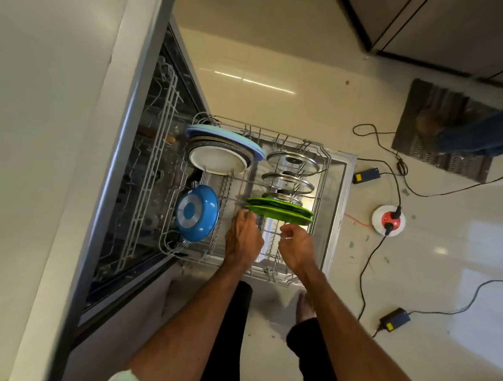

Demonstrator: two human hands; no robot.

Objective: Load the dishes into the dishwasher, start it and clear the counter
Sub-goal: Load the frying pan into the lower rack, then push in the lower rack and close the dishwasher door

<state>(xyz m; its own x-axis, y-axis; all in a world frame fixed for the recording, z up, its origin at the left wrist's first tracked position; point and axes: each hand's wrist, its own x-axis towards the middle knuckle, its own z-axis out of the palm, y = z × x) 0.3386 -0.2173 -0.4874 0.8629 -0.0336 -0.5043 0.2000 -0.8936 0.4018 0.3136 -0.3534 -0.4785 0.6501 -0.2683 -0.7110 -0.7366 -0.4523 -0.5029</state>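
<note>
The dishwasher's lower rack [323, 177] is pulled out over the open door. Two green plates [281, 211] stand on edge in it, in front of three glass lids [293, 160]. My left hand [243, 238] has its fingertips curled on the green plates' left rim. My right hand [295, 246] hovers just in front of those plates with curled fingers at a rack wire; whether it grips the wire is unclear. A white plate [216, 160], a light blue plate [227, 136] and a blue pan [197, 212] stand in the rack's left half.
The dishwasher's cavity [144, 183] opens at the left under a pale counter [41, 148]. Cables, two power adapters [366, 175] and a red-and-white socket [388, 220] lie on the floor to the right. Another person's leg [480, 130] is on a mat at far right.
</note>
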